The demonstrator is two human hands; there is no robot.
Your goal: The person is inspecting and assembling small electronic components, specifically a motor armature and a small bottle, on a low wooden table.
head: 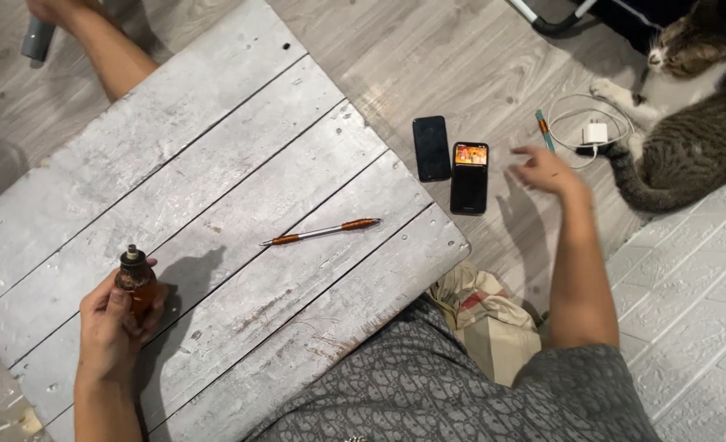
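left hand (pixel 113 323): wrapped around a small amber bottle (pixel 136 282), fingers curled round its body and thumb up the side, so it's a closed grip with the bottle standing upright in it. sits over the near left part of the table.
amber bottle: brownish glass with a dark cap on top, held just above the boards, throwing a shadow to its right.
right hand (pixel 543 169): out over the floor to the right of the table, fingers spread loose and open, holding nothing. looks a bit blurred. it's hovering just right of the two phones, near a teal pen (pixel 545 131).
table (pixel 215 164): grey weathered wooden planks, set at an angle, paint worn off in spots.
pen on table (pixel 320 232): silver with orange ends, lying flat about mid-table, well apart from the bottle.
phones: two on the wood-look floor past the table's right corner, side by side. the left phone (pixel 431 148) has a dark screen, the right phone (pixel 469 177) shows something lit at the top.
charger (pixel 595 133): white plug with a looped white cable, on the floor far right.
cat (pixel 690 115): grey tabby with white chest, lying right by the charger.
other person's arm (pixel 101 45): far left corner, resting on the table edge, hand around something grey.
cloth bundle (pixel 481 311): beige with red stripes, on the floor by the near right table edge.
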